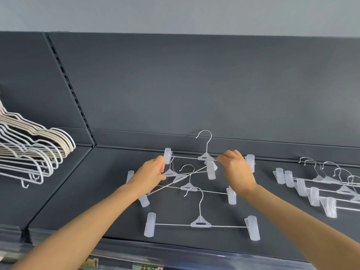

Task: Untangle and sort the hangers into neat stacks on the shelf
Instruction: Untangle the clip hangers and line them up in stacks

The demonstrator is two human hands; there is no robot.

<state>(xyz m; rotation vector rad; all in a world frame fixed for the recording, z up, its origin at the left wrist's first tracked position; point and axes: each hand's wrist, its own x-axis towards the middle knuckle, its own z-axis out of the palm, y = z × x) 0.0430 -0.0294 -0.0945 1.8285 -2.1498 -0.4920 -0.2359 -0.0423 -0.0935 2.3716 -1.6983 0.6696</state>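
A tangle of clear-clip metal hangers [187, 178] lies mid-shelf on the dark grey shelf [81, 191]. The rearmost clip hanger [205, 155] is held at its bar by both hands: my left hand [151, 173] pinches it near the left clip, while my right hand [236, 168] pinches it right of the centre piece. Its hook points up against the back panel. In front, one separate clip hanger [200, 224] lies flat by itself near the shelf's front edge.
A row of several clip hangers [319, 187] lies overlapped at the right. A stack of white and beige wire hangers [33, 152] sits on the neighbouring shelf at left. Price labels [93, 263] run along the front edge below.
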